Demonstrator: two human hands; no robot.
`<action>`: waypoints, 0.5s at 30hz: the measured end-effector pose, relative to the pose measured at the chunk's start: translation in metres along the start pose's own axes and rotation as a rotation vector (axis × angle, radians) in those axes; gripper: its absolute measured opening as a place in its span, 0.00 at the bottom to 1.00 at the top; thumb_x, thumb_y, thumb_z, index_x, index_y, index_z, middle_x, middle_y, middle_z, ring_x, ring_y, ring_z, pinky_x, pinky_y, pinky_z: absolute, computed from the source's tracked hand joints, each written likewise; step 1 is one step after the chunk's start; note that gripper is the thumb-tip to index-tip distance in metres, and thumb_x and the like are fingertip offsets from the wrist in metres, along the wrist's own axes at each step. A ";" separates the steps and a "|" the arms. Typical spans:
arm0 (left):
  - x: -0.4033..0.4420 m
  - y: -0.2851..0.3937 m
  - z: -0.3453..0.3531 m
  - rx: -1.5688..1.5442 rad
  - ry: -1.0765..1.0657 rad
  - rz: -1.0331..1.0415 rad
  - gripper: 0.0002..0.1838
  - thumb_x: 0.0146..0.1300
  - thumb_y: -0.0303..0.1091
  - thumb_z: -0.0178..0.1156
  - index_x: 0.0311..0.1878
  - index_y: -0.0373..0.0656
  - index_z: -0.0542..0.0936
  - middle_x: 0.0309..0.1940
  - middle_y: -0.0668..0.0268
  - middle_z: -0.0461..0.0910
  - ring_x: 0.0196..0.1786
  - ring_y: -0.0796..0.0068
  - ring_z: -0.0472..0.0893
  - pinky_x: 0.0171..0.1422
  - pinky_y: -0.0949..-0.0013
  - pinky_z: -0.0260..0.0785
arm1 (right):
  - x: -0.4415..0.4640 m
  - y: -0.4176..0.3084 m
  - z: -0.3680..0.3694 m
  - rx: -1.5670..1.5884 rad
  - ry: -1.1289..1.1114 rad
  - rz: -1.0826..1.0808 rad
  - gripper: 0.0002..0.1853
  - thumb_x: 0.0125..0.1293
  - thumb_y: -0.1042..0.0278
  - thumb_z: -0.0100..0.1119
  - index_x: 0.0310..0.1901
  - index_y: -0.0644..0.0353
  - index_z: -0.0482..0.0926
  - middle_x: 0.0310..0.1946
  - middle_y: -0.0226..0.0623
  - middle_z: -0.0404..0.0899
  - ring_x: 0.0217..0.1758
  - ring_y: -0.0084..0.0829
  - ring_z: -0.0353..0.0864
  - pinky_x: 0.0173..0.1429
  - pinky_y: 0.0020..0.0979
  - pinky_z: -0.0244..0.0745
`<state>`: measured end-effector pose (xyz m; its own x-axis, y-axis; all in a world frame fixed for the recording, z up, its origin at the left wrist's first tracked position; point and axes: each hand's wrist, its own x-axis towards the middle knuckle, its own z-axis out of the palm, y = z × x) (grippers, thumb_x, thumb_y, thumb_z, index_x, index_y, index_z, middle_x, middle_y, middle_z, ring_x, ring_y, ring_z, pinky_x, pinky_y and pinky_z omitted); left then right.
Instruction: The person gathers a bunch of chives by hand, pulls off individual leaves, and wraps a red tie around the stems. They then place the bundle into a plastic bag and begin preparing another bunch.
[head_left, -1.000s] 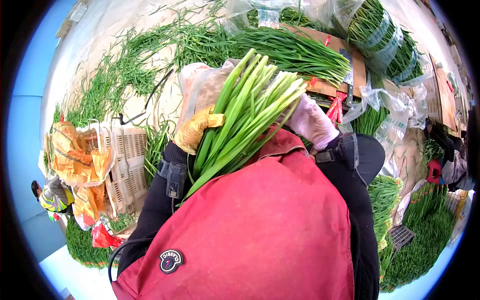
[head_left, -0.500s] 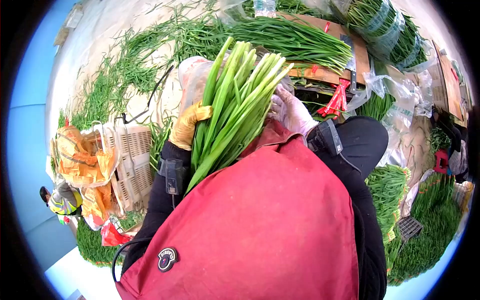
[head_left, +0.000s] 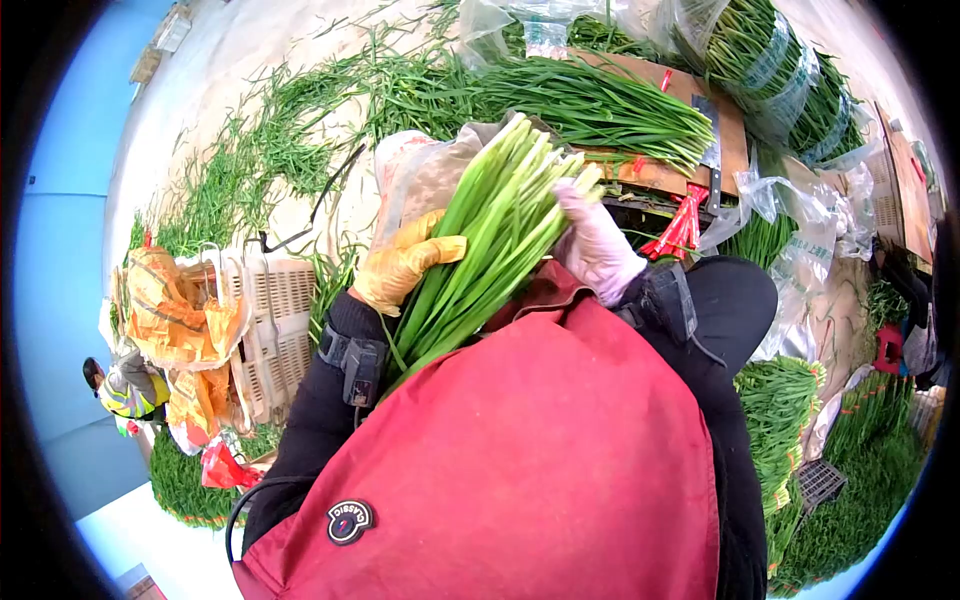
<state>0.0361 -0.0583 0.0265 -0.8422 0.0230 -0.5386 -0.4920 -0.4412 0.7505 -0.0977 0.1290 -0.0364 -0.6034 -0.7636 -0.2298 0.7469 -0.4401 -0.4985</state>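
A bunch of green Chinese chives (head_left: 490, 235) lies slanted over my lap, its pale cut ends pointing up and right. My left hand (head_left: 410, 262), in a yellow glove, is closed around the bunch from its left side. Against the right of the pale ends stands my right hand (head_left: 600, 245), in a pale pinkish glove, fingers stretched out flat and touching the stems. The leaf tips run down to my red apron (head_left: 500, 450).
Ahead, a board (head_left: 735, 130) bears more chives (head_left: 600, 105), a knife (head_left: 712, 150) and red ties (head_left: 682, 225). A plastic-wrapped bundle (head_left: 780, 75) lies behind. Left is a crate (head_left: 275, 330) with an orange bag (head_left: 175, 310). A person (head_left: 130, 385) is far left.
The bunch has come down and tilted further right. My left hand has moved right and wraps more of it. My right hand has straightened up at the stem ends.
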 end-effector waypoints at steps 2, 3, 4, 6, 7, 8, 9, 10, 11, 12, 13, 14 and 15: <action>0.001 0.002 0.009 0.081 0.023 0.029 0.33 0.57 0.38 0.65 0.63 0.35 0.68 0.51 0.64 0.78 0.49 0.76 0.79 0.54 0.73 0.72 | 0.007 -0.003 0.008 -0.138 -0.010 -0.062 0.21 0.65 0.76 0.59 0.59 0.58 0.71 0.51 0.31 0.79 0.51 0.29 0.80 0.55 0.34 0.79; 0.002 0.003 0.011 0.118 0.027 0.043 0.34 0.56 0.39 0.66 0.64 0.35 0.67 0.53 0.63 0.77 0.51 0.76 0.78 0.56 0.72 0.71 | 0.009 -0.005 0.007 -0.139 -0.001 -0.056 0.21 0.64 0.76 0.59 0.59 0.58 0.71 0.51 0.31 0.79 0.51 0.29 0.80 0.56 0.34 0.78; 0.002 0.005 0.012 0.154 0.034 0.058 0.36 0.56 0.39 0.67 0.65 0.35 0.66 0.54 0.63 0.77 0.53 0.76 0.77 0.58 0.72 0.70 | 0.010 -0.005 0.004 -0.140 0.006 -0.048 0.21 0.64 0.77 0.59 0.59 0.59 0.71 0.51 0.31 0.79 0.51 0.29 0.80 0.56 0.34 0.78; 0.002 0.009 0.015 0.218 0.006 0.136 0.41 0.54 0.40 0.69 0.68 0.34 0.63 0.58 0.62 0.74 0.57 0.75 0.74 0.63 0.70 0.66 | 0.009 -0.007 0.002 -0.118 0.031 -0.027 0.21 0.62 0.81 0.58 0.58 0.60 0.72 0.50 0.32 0.79 0.51 0.30 0.80 0.57 0.35 0.77; 0.001 0.012 0.018 0.249 -0.010 0.171 0.43 0.53 0.40 0.70 0.69 0.34 0.61 0.59 0.62 0.73 0.60 0.74 0.73 0.65 0.70 0.64 | 0.007 -0.007 0.000 -0.118 0.023 -0.036 0.22 0.62 0.82 0.58 0.58 0.60 0.72 0.50 0.32 0.79 0.51 0.30 0.80 0.57 0.35 0.77; 0.000 0.016 0.025 0.291 -0.032 0.236 0.48 0.49 0.38 0.73 0.70 0.34 0.59 0.61 0.62 0.71 0.63 0.73 0.71 0.68 0.69 0.61 | 0.006 -0.007 -0.002 -0.117 0.016 -0.046 0.22 0.61 0.83 0.57 0.58 0.60 0.72 0.50 0.33 0.79 0.51 0.30 0.80 0.58 0.35 0.77; 0.001 0.014 0.026 0.497 0.025 0.293 0.46 0.50 0.36 0.73 0.70 0.35 0.59 0.61 0.61 0.71 0.62 0.73 0.71 0.68 0.69 0.61 | 0.005 -0.008 -0.003 -0.118 0.008 -0.057 0.23 0.60 0.84 0.57 0.58 0.60 0.72 0.50 0.33 0.79 0.51 0.31 0.80 0.58 0.35 0.77; 0.002 0.011 0.026 0.704 0.082 0.349 0.45 0.51 0.34 0.72 0.70 0.36 0.59 0.61 0.61 0.71 0.62 0.74 0.71 0.68 0.69 0.62 | 0.002 -0.010 0.001 -0.117 0.028 -0.056 0.24 0.58 0.86 0.56 0.57 0.61 0.73 0.49 0.33 0.80 0.51 0.31 0.81 0.58 0.34 0.77; 0.003 0.008 0.025 0.911 0.142 0.404 0.44 0.52 0.32 0.71 0.70 0.37 0.59 0.61 0.60 0.71 0.62 0.74 0.71 0.68 0.69 0.62 | 0.001 -0.010 0.000 -0.138 0.012 -0.055 0.24 0.58 0.86 0.57 0.57 0.61 0.73 0.49 0.33 0.80 0.51 0.31 0.80 0.58 0.34 0.77; 0.009 0.004 0.028 0.739 0.104 0.364 0.42 0.52 0.32 0.71 0.69 0.36 0.61 0.60 0.60 0.73 0.61 0.74 0.72 0.66 0.69 0.64 | 0.000 -0.011 -0.002 -0.159 -0.007 -0.055 0.24 0.57 0.86 0.57 0.57 0.61 0.73 0.49 0.33 0.80 0.51 0.31 0.80 0.58 0.34 0.77; 0.013 0.005 0.025 0.595 0.046 0.254 0.40 0.52 0.31 0.71 0.67 0.35 0.63 0.58 0.60 0.74 0.59 0.74 0.74 0.64 0.70 0.66 | -0.001 -0.012 -0.003 -0.182 -0.026 -0.054 0.25 0.56 0.86 0.57 0.57 0.61 0.72 0.49 0.34 0.79 0.52 0.31 0.80 0.58 0.34 0.77; 0.018 0.010 0.020 0.450 -0.012 0.145 0.38 0.52 0.31 0.70 0.66 0.34 0.65 0.56 0.60 0.76 0.57 0.75 0.75 0.63 0.70 0.67 | -0.004 -0.015 -0.002 -0.126 -0.052 -0.034 0.26 0.54 0.86 0.59 0.58 0.61 0.72 0.50 0.34 0.79 0.52 0.31 0.80 0.59 0.35 0.76; 0.020 0.014 0.019 0.305 -0.071 0.036 0.37 0.52 0.31 0.70 0.64 0.33 0.67 0.54 0.61 0.77 0.55 0.75 0.77 0.61 0.70 0.69 | -0.007 -0.017 -0.004 -0.085 -0.079 -0.032 0.29 0.53 0.85 0.61 0.59 0.63 0.70 0.51 0.36 0.79 0.53 0.31 0.80 0.60 0.35 0.76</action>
<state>0.0081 -0.0471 0.0337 -0.8685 0.0793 -0.4892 -0.4956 -0.1536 0.8549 -0.1076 0.1438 -0.0292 -0.6001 -0.7862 -0.1473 0.6989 -0.4257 -0.5747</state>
